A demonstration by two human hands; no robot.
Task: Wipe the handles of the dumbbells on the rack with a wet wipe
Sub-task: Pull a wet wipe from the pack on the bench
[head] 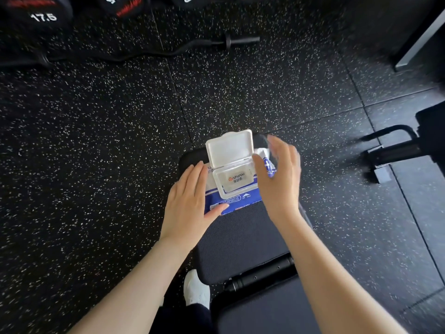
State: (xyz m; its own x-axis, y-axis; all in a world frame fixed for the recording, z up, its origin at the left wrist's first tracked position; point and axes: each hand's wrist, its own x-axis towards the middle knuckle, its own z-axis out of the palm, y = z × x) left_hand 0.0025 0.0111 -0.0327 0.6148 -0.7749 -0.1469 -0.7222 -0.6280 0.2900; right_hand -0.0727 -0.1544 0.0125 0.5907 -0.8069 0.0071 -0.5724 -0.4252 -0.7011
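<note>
Black rubber flooring (96,141) flecked with white runs under everything, and the person sits astride a dark padded gym bench (243,239) with a blue-and-white pack of wet wipes (240,202) lying flat on the far end of its pad. The pack's white plastic flip lid (230,147) stands swung back, away from the person, showing the clear inner seal with an orange and grey brand mark. The left hand (190,198) rests against the pack's left side, fingers straight and together along the edge, the thumb laid across the near blue strip. The right hand (279,174) is at the pack's right end, blurred, fingers loosely extended and slightly spread, palm turned toward the lid; I cannot tell whether it touches the wrapper there, and nothing is gripped in it. The two hands are apart, one on each side of the pack. The dumbbells (43,13) sit well away at the far edge of the view, only their dark heads showing, red lettering on them and one marked 17.5 in white. Between them and the bench a black curl bar (231,41) lies on the floor. A white shoe (196,289) is planted just left of the bench, and the black metal foot of another frame (395,148) stands off to the right.
</note>
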